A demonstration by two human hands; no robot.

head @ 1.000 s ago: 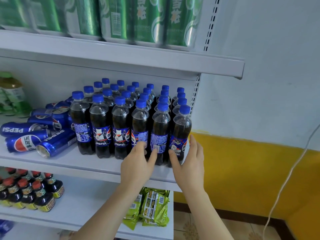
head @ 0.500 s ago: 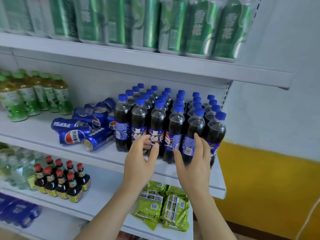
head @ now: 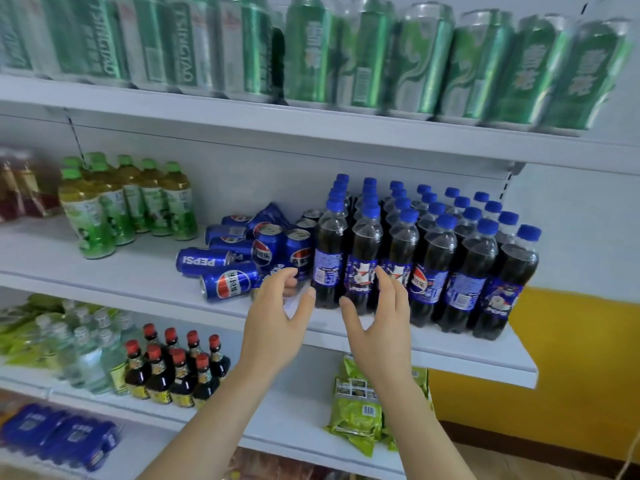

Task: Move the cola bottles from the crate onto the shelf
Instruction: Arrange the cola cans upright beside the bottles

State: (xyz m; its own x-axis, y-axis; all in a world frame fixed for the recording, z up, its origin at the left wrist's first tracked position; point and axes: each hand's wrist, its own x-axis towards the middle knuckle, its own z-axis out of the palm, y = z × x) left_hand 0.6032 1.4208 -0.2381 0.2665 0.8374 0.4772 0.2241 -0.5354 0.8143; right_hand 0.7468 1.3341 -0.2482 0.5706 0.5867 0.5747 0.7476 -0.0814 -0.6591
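Observation:
Several cola bottles (head: 429, 258) with blue caps and dark contents stand in tight rows on the right part of the white middle shelf (head: 450, 344). My left hand (head: 277, 313) hovers in front of the shelf edge, fingers loosely spread, just left of the leftmost front bottle (head: 329, 258). My right hand (head: 381, 317) is raised in front of the second and third front bottles, fingers straight, holding nothing. Both hands are empty. No crate is in view.
Blue cola cans (head: 239, 258) lie piled left of the bottles. Green tea bottles (head: 121, 202) stand further left. Green beer cans (head: 346, 53) fill the top shelf. Small dark red-capped bottles (head: 176, 368) and green snack packs (head: 360, 407) sit on the lower shelf.
The view has swung left and my hands have shifted left along the front row and drawn slightly back from the bottles; their fingers have opened out.

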